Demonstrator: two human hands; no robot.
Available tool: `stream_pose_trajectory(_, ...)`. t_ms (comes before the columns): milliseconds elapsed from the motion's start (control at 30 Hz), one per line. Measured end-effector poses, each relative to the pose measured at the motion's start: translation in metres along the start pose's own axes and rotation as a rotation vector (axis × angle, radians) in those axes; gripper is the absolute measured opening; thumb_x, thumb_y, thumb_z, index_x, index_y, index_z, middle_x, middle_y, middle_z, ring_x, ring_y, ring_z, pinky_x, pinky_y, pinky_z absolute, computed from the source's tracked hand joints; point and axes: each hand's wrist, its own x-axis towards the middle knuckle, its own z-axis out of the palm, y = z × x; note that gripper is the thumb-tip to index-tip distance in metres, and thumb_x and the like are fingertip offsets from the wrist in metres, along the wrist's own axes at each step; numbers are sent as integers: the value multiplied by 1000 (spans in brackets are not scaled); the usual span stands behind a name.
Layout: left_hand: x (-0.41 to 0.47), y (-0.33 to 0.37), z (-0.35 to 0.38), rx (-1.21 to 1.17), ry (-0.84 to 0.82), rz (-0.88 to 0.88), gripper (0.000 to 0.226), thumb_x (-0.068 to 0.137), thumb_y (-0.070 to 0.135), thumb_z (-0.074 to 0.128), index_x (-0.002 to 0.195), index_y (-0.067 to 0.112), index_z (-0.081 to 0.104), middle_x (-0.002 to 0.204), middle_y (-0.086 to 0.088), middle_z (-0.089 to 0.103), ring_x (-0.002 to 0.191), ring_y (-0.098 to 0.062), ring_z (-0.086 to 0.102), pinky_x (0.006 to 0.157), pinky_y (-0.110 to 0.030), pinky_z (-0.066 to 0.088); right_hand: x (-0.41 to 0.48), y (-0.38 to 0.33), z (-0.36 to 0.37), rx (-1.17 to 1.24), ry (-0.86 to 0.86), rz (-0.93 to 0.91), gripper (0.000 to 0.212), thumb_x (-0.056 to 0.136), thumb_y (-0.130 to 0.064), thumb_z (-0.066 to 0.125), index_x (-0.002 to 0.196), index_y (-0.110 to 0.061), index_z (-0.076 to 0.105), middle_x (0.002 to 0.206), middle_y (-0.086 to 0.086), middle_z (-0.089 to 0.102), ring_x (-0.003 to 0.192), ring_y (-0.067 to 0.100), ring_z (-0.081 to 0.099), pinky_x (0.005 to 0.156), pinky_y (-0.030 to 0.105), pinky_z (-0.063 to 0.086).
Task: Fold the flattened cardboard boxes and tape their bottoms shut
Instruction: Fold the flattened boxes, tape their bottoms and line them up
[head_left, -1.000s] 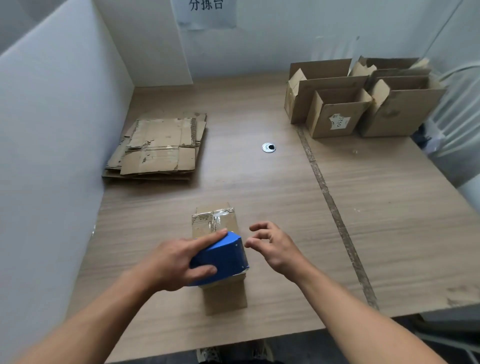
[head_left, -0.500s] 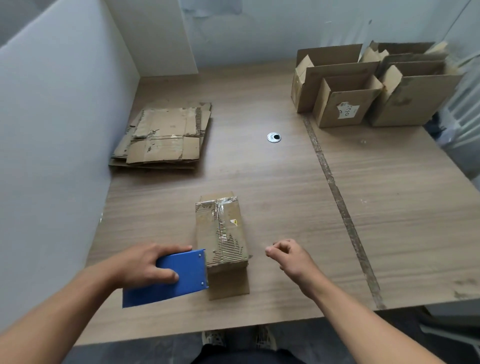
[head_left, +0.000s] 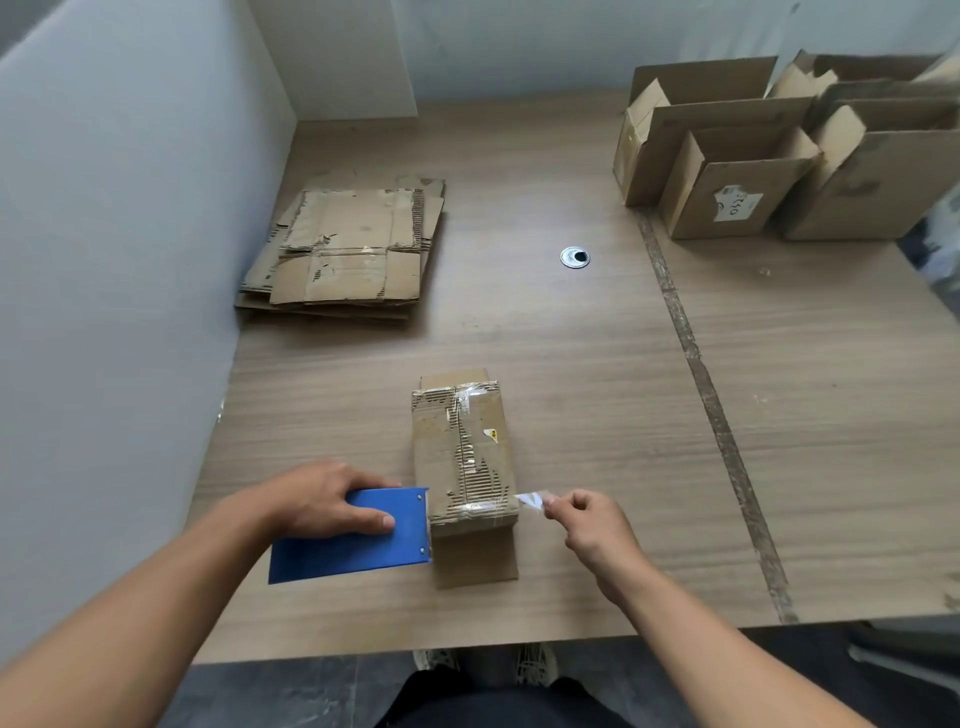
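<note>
A small folded cardboard box (head_left: 460, 452) stands bottom-up near the table's front edge, with old clear tape along its middle seam. My left hand (head_left: 324, 499) grips a blue tape dispenser (head_left: 358, 535) pressed against the box's left side at its near end. My right hand (head_left: 589, 525) pinches the end of a clear tape strip (head_left: 530, 500) at the box's right side. The strip runs across the near end of the box between dispenser and fingers.
A stack of flattened cardboard boxes (head_left: 348, 249) lies at the back left beside a grey partition wall (head_left: 119, 234). Several folded open boxes (head_left: 779, 150) stand at the back right. A round metal grommet (head_left: 574, 257) sits mid-table. A dark seam (head_left: 696, 358) crosses the wooden table (head_left: 571, 353).
The dispenser moved off the box top to its left side. My right hand reached in and now pinches the tape end, drawn across the near end of the box.
</note>
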Motion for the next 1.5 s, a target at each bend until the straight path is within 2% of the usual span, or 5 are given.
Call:
stream_pose_trajectory(233, 10, -5, -3, -7, -37, 13, 29, 86, 60, 63, 111, 69, 55, 102, 27, 68, 93, 6, 61, 82, -19, 45, -3, 14, 6, 14, 88, 8, 34, 89, -36, 69, 73, -6, 65, 87, 13, 72, 94, 30, 67, 83, 50, 54)
stream_pose_trajectory(433, 20, -8, 0, -5, -58, -3, 18, 87, 58, 64, 99, 69, 55, 104, 24, 67, 94, 3, 61, 78, -17, 43, -1, 17, 14, -35, 88, 42, 35, 90, -34, 68, 73, -3, 66, 72, 11, 69, 65, 16, 52, 64, 31, 41)
stream_pose_trajectory(967, 28, -1, 4, 26, -53, -94, 29, 89, 55, 63, 118, 55, 61, 106, 18, 69, 93, -3, 61, 73, -19, 42, 15, 3, 23, -593, -172, 162, 53, 86, -64, 60, 81, -13, 73, 85, 6, 73, 89, 25, 66, 74, 28, 46)
stream_pose_trajectory(1167, 28, -3, 5, 21, -57, -108, 29, 88, 55, 63, 117, 57, 61, 104, 19, 69, 92, -2, 62, 76, -21, 43, 6, -4, 36, -714, -111, -158, 21, 86, -41, 67, 101, -31, 58, 115, 0, 56, 108, 25, 56, 84, 34, 49)
stream_pose_trajectory(1500, 26, -8, 5, 59, -46, -122, 36, 86, 59, 63, 122, 59, 58, 106, 19, 69, 94, -4, 63, 87, -27, 49, 16, -2, 21, -691, -204, -366, 18, 90, -43, 65, 94, -26, 62, 108, -4, 48, 108, 19, 50, 93, 33, 46)
